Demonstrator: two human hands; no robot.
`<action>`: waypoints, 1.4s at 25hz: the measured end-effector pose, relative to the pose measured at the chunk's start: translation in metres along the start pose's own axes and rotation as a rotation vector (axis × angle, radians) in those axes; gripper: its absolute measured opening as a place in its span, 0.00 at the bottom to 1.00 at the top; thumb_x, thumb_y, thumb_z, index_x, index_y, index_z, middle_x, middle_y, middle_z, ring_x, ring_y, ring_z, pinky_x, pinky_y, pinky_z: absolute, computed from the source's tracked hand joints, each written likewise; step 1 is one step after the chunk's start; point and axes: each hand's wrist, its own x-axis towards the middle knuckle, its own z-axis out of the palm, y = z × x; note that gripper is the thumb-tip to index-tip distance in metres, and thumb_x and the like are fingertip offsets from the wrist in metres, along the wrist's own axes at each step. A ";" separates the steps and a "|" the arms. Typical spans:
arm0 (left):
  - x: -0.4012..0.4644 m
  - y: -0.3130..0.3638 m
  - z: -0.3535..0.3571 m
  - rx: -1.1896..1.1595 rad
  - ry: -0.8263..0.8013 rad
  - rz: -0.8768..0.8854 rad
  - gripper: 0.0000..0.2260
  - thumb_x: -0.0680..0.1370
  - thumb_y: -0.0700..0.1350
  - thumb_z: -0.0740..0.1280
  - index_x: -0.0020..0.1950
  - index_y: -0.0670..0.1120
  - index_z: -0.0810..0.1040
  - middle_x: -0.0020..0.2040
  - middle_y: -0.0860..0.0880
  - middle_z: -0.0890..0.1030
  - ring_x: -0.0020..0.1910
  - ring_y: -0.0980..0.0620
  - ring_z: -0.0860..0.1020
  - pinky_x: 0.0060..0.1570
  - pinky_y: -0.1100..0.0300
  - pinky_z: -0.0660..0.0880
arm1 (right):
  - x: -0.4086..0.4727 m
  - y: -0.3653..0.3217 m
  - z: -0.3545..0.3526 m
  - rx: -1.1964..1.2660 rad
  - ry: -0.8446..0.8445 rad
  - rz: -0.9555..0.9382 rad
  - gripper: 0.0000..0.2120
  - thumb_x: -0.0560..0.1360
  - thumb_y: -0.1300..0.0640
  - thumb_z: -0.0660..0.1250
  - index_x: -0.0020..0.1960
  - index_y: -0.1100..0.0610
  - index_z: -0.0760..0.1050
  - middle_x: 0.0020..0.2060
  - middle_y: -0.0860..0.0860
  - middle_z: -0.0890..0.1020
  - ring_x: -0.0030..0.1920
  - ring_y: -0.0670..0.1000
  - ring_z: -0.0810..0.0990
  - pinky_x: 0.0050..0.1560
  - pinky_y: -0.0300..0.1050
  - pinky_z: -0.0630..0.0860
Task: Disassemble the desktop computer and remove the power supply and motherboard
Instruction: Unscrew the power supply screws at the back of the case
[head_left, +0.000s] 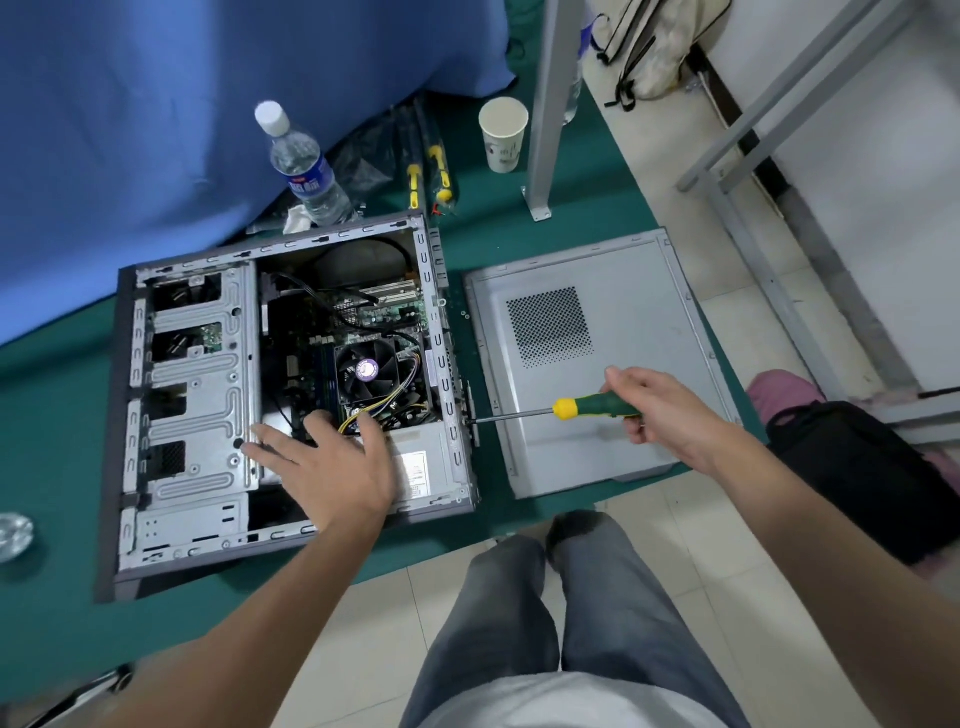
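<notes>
Right hand (655, 404) grips screwdriver (571, 408), tip at the open computer case (197, 395) rear edge, 9 o'clock of hand. Left hand (332, 462) lies flat, fingers relaxed, on power supply (421, 457).

One case (291, 395), three screwdrivers (582, 408), one cup (503, 136), one bottle (304, 166).

Your view is evenly and fairly brightly lit, with soft overhead light and no hard glare. Just below your right hand (655, 410) a faint, blurred shadow lies on the panel (587, 322). Inside the case (291, 395), beyond your left hand (332, 467), the recesses go dark and detail is lost. The wide lens bends straight lines near the frame edges. The picture looks a little soft overall, and your forearms near the bottom edge are blurred.
</notes>
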 end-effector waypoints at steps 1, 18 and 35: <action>-0.004 0.001 -0.003 -0.045 0.002 0.096 0.25 0.79 0.59 0.57 0.67 0.41 0.70 0.77 0.33 0.53 0.77 0.34 0.48 0.74 0.38 0.53 | 0.000 0.000 0.000 0.004 0.010 -0.025 0.10 0.79 0.49 0.66 0.46 0.56 0.77 0.36 0.50 0.75 0.31 0.48 0.69 0.33 0.41 0.70; -0.021 0.078 -0.020 0.260 -0.310 0.707 0.07 0.78 0.43 0.67 0.52 0.46 0.84 0.56 0.49 0.64 0.55 0.49 0.63 0.50 0.60 0.73 | -0.004 0.000 -0.001 0.255 -0.031 -0.125 0.09 0.73 0.70 0.71 0.48 0.59 0.76 0.43 0.53 0.76 0.44 0.51 0.79 0.53 0.47 0.80; -0.030 0.102 -0.025 -0.731 -0.761 0.162 0.05 0.79 0.42 0.69 0.46 0.45 0.84 0.39 0.51 0.85 0.36 0.58 0.79 0.36 0.67 0.74 | -0.027 -0.027 0.042 0.164 -0.284 -0.088 0.10 0.69 0.68 0.71 0.47 0.59 0.75 0.35 0.56 0.76 0.35 0.53 0.77 0.40 0.48 0.76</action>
